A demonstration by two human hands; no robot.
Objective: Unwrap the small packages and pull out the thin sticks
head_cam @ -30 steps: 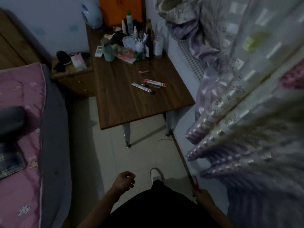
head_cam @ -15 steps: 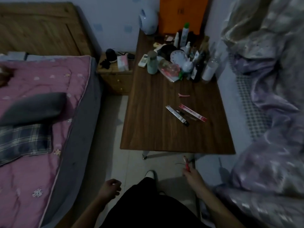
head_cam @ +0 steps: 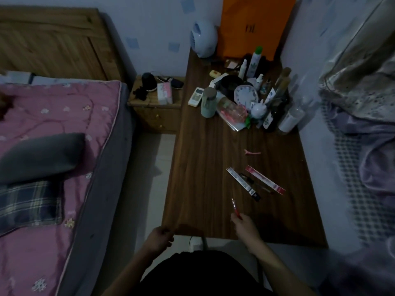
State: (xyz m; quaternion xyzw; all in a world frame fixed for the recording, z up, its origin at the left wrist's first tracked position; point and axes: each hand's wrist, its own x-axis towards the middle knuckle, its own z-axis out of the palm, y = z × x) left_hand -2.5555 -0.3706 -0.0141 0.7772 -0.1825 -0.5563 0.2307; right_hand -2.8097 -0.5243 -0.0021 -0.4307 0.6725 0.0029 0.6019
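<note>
Dark wooden table (head_cam: 198,184) with long packets (head_cam: 243,183), pink hair clip (head_cam: 252,152), far-end clutter of bottles (head_cam: 254,97).

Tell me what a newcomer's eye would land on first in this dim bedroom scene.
First the right hand, pinching a thin red pen over the near end of the brown table. Next the orange bag standing against the wall at the table's far end, above a crowd of bottles and a white clock. To the left lies the pink bed cover with a grey pillow on it.
</note>
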